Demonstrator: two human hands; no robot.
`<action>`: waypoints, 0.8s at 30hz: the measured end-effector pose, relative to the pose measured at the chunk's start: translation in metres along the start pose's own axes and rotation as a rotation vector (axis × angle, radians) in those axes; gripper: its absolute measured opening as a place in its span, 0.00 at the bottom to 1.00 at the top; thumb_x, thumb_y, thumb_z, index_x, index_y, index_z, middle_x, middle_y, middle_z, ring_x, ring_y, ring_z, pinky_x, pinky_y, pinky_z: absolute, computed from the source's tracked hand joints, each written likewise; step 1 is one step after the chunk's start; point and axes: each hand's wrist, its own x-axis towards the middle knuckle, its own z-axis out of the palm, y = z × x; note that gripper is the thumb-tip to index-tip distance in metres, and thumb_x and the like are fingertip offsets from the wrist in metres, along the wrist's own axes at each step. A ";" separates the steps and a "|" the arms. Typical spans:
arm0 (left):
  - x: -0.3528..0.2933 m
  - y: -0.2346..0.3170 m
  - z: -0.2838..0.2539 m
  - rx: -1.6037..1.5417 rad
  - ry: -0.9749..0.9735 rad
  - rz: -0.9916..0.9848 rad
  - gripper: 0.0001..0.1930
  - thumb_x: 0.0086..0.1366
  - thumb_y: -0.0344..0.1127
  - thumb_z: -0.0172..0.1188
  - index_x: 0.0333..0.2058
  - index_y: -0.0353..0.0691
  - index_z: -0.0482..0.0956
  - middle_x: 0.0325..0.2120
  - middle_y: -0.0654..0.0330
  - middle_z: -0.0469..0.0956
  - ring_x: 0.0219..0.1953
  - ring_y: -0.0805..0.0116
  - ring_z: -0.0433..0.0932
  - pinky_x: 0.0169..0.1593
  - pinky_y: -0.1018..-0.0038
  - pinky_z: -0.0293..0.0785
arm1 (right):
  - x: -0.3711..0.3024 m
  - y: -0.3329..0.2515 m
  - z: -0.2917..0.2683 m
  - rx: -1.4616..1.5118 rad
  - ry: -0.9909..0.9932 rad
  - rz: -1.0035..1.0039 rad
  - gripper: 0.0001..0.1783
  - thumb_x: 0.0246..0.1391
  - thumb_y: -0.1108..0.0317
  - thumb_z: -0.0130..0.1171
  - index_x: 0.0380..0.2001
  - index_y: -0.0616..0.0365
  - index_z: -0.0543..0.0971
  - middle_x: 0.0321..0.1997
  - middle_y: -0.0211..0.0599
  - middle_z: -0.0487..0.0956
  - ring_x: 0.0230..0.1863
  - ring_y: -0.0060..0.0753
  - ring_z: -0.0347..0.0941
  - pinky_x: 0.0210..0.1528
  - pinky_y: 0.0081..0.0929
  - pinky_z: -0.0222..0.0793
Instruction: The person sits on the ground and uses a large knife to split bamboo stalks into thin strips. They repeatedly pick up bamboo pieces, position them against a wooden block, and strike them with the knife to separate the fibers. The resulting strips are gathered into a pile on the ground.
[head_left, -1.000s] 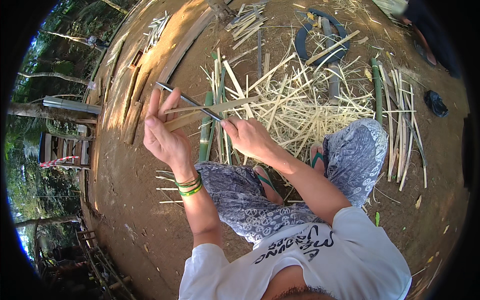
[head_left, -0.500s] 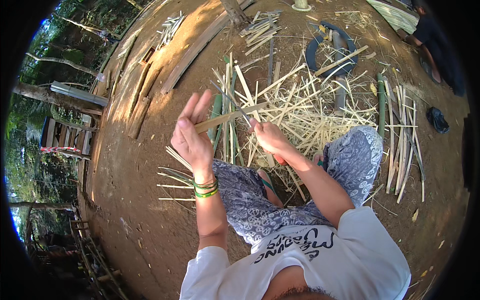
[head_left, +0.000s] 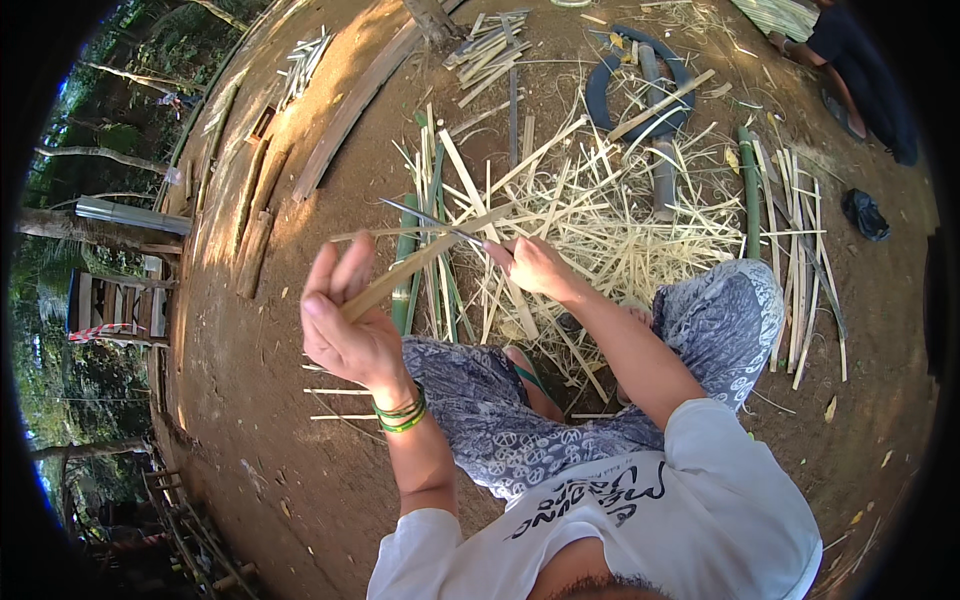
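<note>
My left hand [head_left: 345, 330] grips a flat bamboo strip [head_left: 395, 274] between thumb and palm, two fingers raised apart. The strip slants up to the right, away from my body. My right hand [head_left: 537, 267] is closed around the handle of a knife [head_left: 425, 217], which is mostly hidden in the fist. Its narrow blade points left and crosses the strip near the far end. A thin sliver [head_left: 388, 233] stands off the strip on its far side, between the blade and my left fingers.
Pale shavings and strips [head_left: 600, 230] are heaped before my legs. Beside them lie green bamboo pieces [head_left: 404, 270] and another green length [head_left: 749, 190]. A dark ring [head_left: 598, 95] surrounds a post-like log [head_left: 664, 180]. More strips [head_left: 800, 240] lie right; a person [head_left: 865, 75] is far right.
My left hand has moved left and nearer my body with the strip. The knife blade has swung flatter, pointing left, and a thin sliver now shows apart from the strip.
</note>
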 end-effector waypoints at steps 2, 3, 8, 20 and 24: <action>0.017 0.000 0.003 0.051 0.145 -0.008 0.28 0.78 0.41 0.31 0.55 0.16 0.66 0.41 0.31 0.78 0.48 0.41 0.80 0.53 0.55 0.81 | 0.003 -0.021 -0.003 -0.041 -0.005 0.053 0.40 0.69 0.41 0.43 0.12 0.64 0.72 0.05 0.36 0.63 0.09 0.31 0.60 0.15 0.37 0.58; 0.019 -0.002 -0.002 0.059 0.110 0.017 0.28 0.78 0.42 0.31 0.54 0.16 0.66 0.39 0.32 0.79 0.47 0.42 0.81 0.50 0.57 0.83 | -0.005 -0.039 -0.011 -0.022 -0.086 0.087 0.38 0.68 0.41 0.43 0.16 0.63 0.75 0.06 0.37 0.65 0.09 0.33 0.63 0.15 0.37 0.59; 0.014 -0.009 -0.009 0.028 0.106 0.092 0.27 0.78 0.44 0.33 0.52 0.19 0.69 0.33 0.40 0.82 0.39 0.48 0.84 0.44 0.64 0.87 | -0.042 -0.076 -0.008 0.119 0.081 -0.243 0.33 0.67 0.42 0.45 0.24 0.60 0.80 0.12 0.44 0.73 0.14 0.47 0.71 0.22 0.43 0.65; 0.069 -0.026 -0.019 -0.057 0.030 0.077 0.26 0.79 0.44 0.35 0.50 0.24 0.73 0.12 0.65 0.66 0.13 0.74 0.65 0.21 0.76 0.69 | 0.065 0.060 0.015 0.134 -0.293 0.460 0.42 0.64 0.30 0.36 0.23 0.60 0.77 0.17 0.36 0.73 0.18 0.32 0.67 0.27 0.39 0.67; 0.086 -0.037 -0.035 -0.167 0.003 0.070 0.28 0.79 0.47 0.32 0.49 0.26 0.74 0.09 0.68 0.63 0.10 0.79 0.59 0.17 0.80 0.63 | 0.059 0.015 0.022 0.200 -0.157 -0.026 0.40 0.65 0.32 0.39 0.20 0.59 0.76 0.12 0.35 0.68 0.16 0.35 0.66 0.25 0.41 0.65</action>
